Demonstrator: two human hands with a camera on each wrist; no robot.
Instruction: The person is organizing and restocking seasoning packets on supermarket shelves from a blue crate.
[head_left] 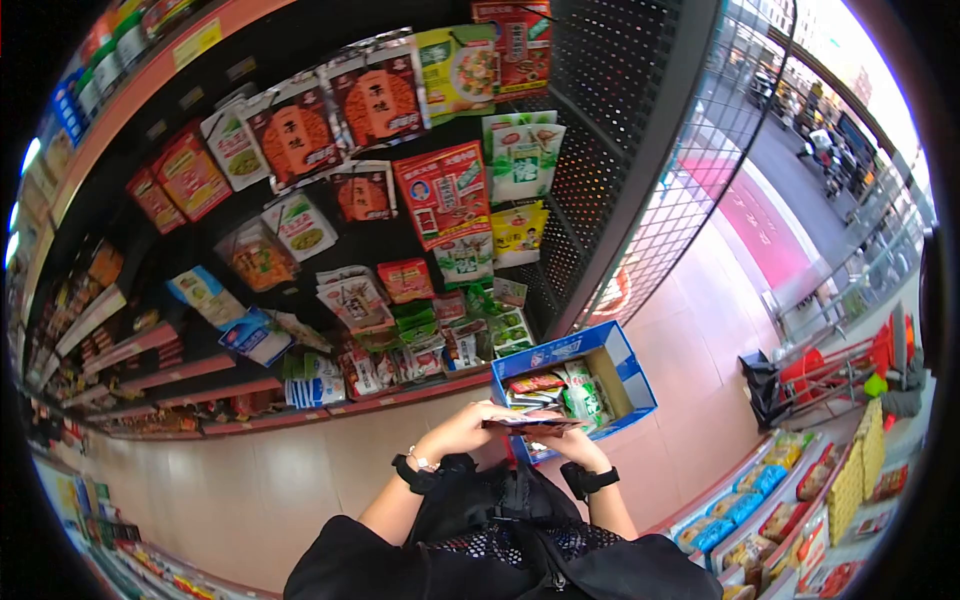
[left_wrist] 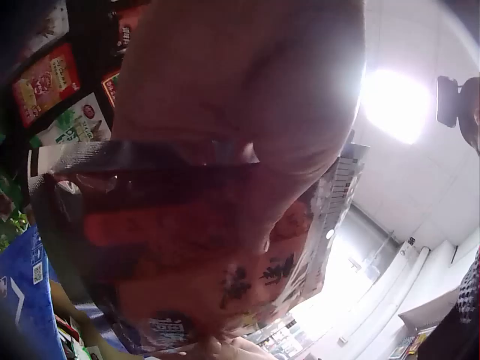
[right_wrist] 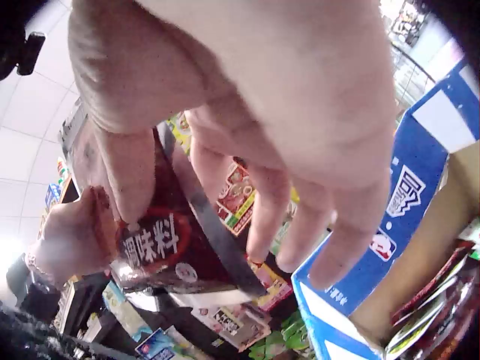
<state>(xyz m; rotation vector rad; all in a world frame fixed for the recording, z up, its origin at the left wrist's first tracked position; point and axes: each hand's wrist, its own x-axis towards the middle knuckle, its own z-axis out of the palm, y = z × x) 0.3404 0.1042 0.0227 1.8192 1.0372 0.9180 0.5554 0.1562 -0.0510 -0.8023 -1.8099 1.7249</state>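
Both hands hold a shiny dark red seasoning packet (head_left: pixel 537 425) with an orange label, in front of the body and beside a blue cardboard box (head_left: pixel 628 372). The left hand (head_left: pixel 462 432) grips one end, its thumb lying across the printed face in the left wrist view. At the opposite end, the right hand (head_left: pixel 572 447) pinches the packet, its thumb pressed on the face near the white lettering in the right wrist view; the other fingers extend past the packet's edge. Several packets, among them a green and white one (head_left: pixel 582 395), lie inside the box.
A dark shelf rack with hanging seasoning packets (head_left: pixel 380 95) rises ahead, with stacked bags (head_left: pixel 313 385) on its lower tier. A perforated metal panel (head_left: pixel 600 130) ends the rack. Packaged goods (head_left: pixel 745 495) fill a display at right, near a red folding cart (head_left: pixel 840 370).
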